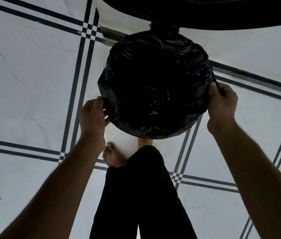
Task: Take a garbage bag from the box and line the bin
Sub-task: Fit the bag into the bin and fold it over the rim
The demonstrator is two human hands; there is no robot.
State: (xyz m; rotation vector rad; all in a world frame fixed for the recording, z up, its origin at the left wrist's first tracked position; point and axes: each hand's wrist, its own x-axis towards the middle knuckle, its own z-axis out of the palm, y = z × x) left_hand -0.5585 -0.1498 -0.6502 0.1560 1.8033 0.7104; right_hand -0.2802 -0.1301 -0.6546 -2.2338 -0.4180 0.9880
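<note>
Seen from directly above, a black garbage bag (155, 80) lines a round bin (190, 129) that stands on the floor in the upper centre of the frame, its glossy plastic folded outward over the whole rim and sagging into a dark hollow in the middle, where a few crumpled creases catch the light. The left hand (93, 114), at the lower left edge of the bin, is closed on the bag's overhanging edge, fingers curled and pinching the plastic at the rim. The right hand (222, 104), at the right edge of the bin, grips the plastic the same way, thumb and fingers drawn tight around a fold of the bag. Both bare forearms reach up from the bottom corners of the frame. Between them, at lower centre, a leg in black trousers (141, 195) points toward the bin, and a bare foot (112, 156) rests on the floor just below the bin's near edge, left of the trouser leg. The floor (24, 66) is pale marbled tile crossed by dark double lines that meet in small checkered squares. A large dark curved shape (205, 11) fills the top of the frame above the bin; what it is cannot be told.
</note>
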